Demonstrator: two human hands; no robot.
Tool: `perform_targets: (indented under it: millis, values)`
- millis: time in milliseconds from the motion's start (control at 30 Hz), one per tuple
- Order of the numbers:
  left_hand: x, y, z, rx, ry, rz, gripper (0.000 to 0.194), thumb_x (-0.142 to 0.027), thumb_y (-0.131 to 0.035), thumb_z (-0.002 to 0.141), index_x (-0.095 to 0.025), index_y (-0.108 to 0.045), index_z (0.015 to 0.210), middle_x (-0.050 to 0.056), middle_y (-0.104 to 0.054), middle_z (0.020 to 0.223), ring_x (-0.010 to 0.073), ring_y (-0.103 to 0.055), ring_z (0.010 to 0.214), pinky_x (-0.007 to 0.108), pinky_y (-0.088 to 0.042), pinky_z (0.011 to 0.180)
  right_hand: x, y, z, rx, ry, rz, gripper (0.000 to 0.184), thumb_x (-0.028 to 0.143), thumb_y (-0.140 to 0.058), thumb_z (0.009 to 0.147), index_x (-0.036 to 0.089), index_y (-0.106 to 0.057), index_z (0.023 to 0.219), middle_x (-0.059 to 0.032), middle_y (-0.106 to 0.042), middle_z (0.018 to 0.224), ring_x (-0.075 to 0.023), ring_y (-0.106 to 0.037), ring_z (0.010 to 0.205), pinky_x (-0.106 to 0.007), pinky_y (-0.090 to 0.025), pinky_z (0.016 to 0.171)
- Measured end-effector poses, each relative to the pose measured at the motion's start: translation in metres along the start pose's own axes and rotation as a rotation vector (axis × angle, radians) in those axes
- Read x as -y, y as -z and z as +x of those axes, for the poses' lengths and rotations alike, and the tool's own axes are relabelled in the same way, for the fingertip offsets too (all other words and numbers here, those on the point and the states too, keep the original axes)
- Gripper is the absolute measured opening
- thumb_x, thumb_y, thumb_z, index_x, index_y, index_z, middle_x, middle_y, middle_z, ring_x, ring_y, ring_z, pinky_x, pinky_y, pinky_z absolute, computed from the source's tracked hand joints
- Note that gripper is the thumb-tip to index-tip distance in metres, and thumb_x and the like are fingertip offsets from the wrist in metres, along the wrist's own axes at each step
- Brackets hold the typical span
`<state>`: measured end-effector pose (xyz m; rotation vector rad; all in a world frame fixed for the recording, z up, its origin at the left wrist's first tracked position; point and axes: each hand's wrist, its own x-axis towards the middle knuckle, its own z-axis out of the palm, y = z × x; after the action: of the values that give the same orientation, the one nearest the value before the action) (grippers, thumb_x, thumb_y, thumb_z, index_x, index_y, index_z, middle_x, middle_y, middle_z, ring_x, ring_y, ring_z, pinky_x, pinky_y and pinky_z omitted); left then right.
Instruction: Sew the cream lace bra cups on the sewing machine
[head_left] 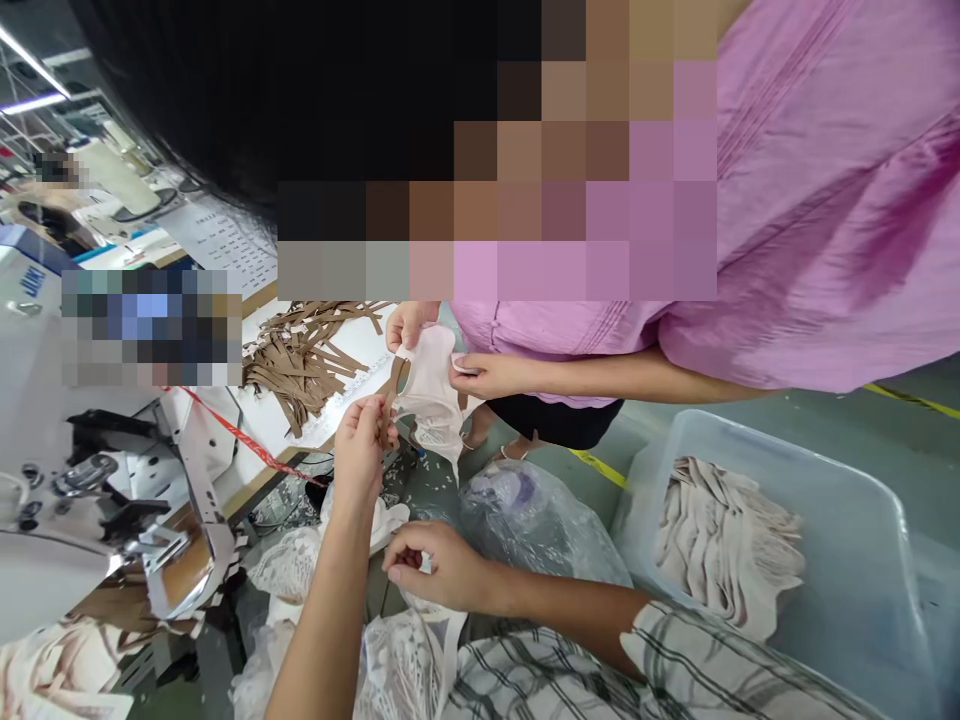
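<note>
My left hand (365, 430) pinches a brown fabric strap (392, 385) at the left edge of a pale pink garment piece (433, 365). The piece has a sheer lace part hanging at its bottom. A co-worker in a pink top holds the same piece from across, one hand (412, 322) at its upper left and the other hand (487, 375) at its right side. Below the piece, my right hand (439, 565) hovers with its fingers curled towards the thumb, and nothing shows in it. Lace garment pieces (409, 665) lie beneath my hands.
A sewing machine (45, 430) stands at the left. Many brown strips (300, 360) lie on the white table (262, 425). At the right, a translucent plastic bin (847, 480) holds stacked beige pieces (727, 540). A clear plastic bag (540, 520) sits on the floor between.
</note>
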<state>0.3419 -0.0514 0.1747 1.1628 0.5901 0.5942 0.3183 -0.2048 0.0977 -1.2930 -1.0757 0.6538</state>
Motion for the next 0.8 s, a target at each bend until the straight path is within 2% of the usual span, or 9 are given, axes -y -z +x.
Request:
perform_targets:
  millis: [267, 433, 600, 700, 800]
  values:
    - [0.001, 0.006, -0.005, 0.017, -0.024, 0.026, 0.033, -0.044, -0.076, 0.074, -0.016, -0.063, 0.086, -0.001, -0.064, 0.071, 0.0061, -0.052, 0.051, 0.017, -0.039, 0.05, -0.005, -0.005, -0.003, 0.009, 0.009, 0.013, 0.014, 0.014, -0.062, 0.081, 0.027, -0.067, 0.082, 0.0015, -0.068, 0.075, -0.0158, -0.064, 0.066, -0.028, -0.054, 0.062]
    - [-0.002, 0.005, -0.009, 0.072, -0.045, -0.016, 0.034, -0.046, -0.078, 0.075, -0.016, -0.065, 0.083, 0.0, -0.061, 0.069, 0.0044, -0.044, 0.049, 0.017, -0.033, 0.047, -0.007, -0.003, -0.004, -0.008, -0.005, -0.005, 0.016, 0.012, -0.061, 0.081, 0.027, -0.068, 0.082, 0.0024, -0.069, 0.077, -0.0149, -0.065, 0.067, -0.026, -0.054, 0.061]
    - [-0.008, 0.007, -0.014, 0.174, -0.001, -0.002, 0.039, -0.05, -0.08, 0.074, -0.014, -0.067, 0.079, -0.005, -0.046, 0.058, 0.0028, -0.034, 0.046, 0.015, -0.026, 0.044, -0.012, -0.002, -0.004, -0.031, -0.01, -0.001, 0.02, 0.017, -0.061, 0.083, 0.033, -0.072, 0.088, 0.0037, -0.072, 0.079, -0.0154, -0.066, 0.066, -0.029, -0.058, 0.061]
    - [-0.01, 0.01, -0.017, 0.206, -0.009, -0.002, 0.037, -0.048, -0.081, 0.074, -0.014, -0.066, 0.078, -0.006, -0.04, 0.056, 0.0026, -0.032, 0.046, 0.015, -0.025, 0.045, -0.021, 0.0, -0.003, -0.03, -0.008, -0.027, 0.02, 0.02, -0.062, 0.085, 0.036, -0.073, 0.089, 0.0026, -0.072, 0.079, -0.0166, -0.066, 0.067, -0.031, -0.06, 0.061]
    - [-0.014, 0.011, -0.021, 0.204, -0.04, -0.01, 0.034, -0.046, -0.08, 0.077, -0.015, -0.067, 0.078, -0.006, -0.04, 0.056, 0.003, -0.033, 0.047, 0.015, -0.026, 0.046, -0.043, 0.007, -0.003, -0.107, -0.005, -0.09, 0.016, 0.022, -0.066, 0.085, 0.036, -0.072, 0.088, 0.0031, -0.072, 0.077, -0.0168, -0.066, 0.064, -0.031, -0.059, 0.056]
